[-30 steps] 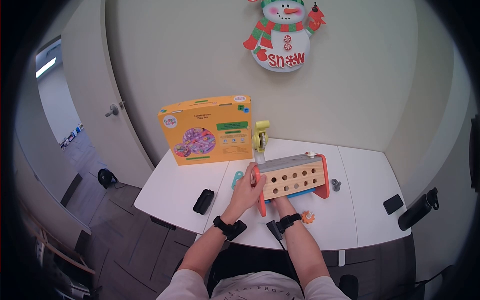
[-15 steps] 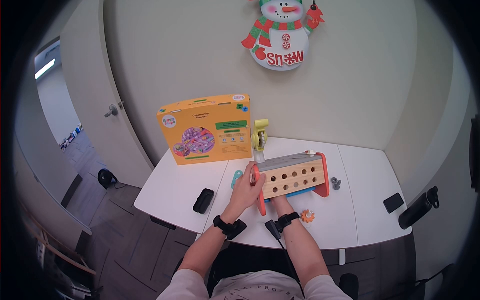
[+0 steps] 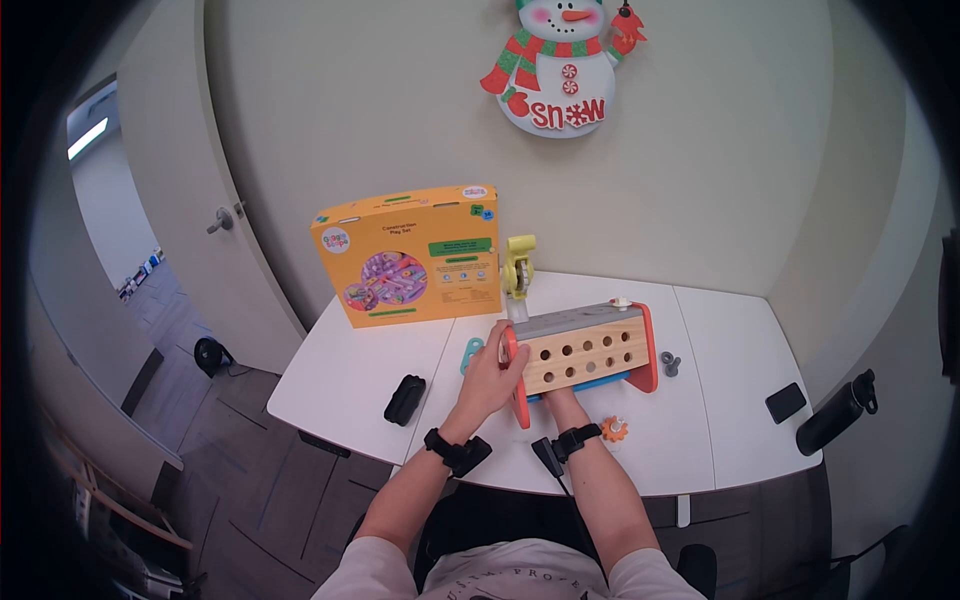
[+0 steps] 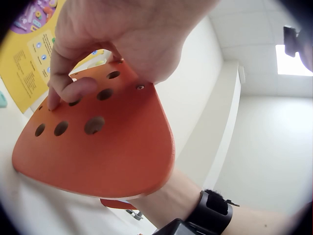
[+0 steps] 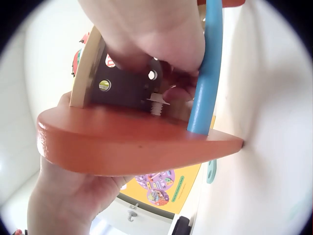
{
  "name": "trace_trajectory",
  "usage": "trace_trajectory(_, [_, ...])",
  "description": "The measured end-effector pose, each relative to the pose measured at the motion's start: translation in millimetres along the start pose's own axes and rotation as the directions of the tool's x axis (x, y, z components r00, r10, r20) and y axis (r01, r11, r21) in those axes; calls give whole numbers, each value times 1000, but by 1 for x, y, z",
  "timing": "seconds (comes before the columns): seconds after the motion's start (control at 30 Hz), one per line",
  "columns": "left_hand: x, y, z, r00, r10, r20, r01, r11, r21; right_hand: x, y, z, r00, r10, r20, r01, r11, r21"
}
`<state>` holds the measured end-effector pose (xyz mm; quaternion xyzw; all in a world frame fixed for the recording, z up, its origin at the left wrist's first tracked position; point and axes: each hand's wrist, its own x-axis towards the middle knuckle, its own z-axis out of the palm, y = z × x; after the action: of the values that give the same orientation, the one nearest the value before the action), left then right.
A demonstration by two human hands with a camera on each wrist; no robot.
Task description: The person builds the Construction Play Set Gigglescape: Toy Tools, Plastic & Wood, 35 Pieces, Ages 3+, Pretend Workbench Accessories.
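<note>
A toy workbench point(image 3: 585, 355) has a grey top, wooden front with round holes, and red end panels. My left hand point(image 3: 490, 385) grips its left end, thumb round at the front. In the left wrist view, curled fingers point(image 4: 73, 90) touch the outside of the red panel point(image 4: 112, 156), which has several holes. From below, my right hand point(image 5: 156, 34) reaches inside past the blue bar point(image 5: 208, 73). Its fingertips pinch a white bolt point(image 5: 156, 104), threaded end toward the red panel; other fingers are partly hidden.
A yellow box point(image 3: 410, 265) and a yellow-green toy piece point(image 3: 518, 265) stand behind. Around the workbench lie a teal piece point(image 3: 471, 355), a black case point(image 3: 405, 400), an orange gear point(image 3: 614, 428) and grey bolts point(image 3: 670, 364). A phone point(image 3: 785, 403) and black bottle point(image 3: 838, 412) are at right.
Both hands and the workbench keep nearly the same pose. The whole head view has shifted slightly.
</note>
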<state>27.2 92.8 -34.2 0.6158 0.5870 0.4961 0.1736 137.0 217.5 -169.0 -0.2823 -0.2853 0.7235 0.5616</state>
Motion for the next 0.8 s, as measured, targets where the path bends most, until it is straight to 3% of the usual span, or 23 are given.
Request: trace_trajectory(0.8, [-2, 0, 3, 1000, 8, 2, -8, 1000, 17, -14, -14, 8, 991, 135, 0, -135, 991, -20])
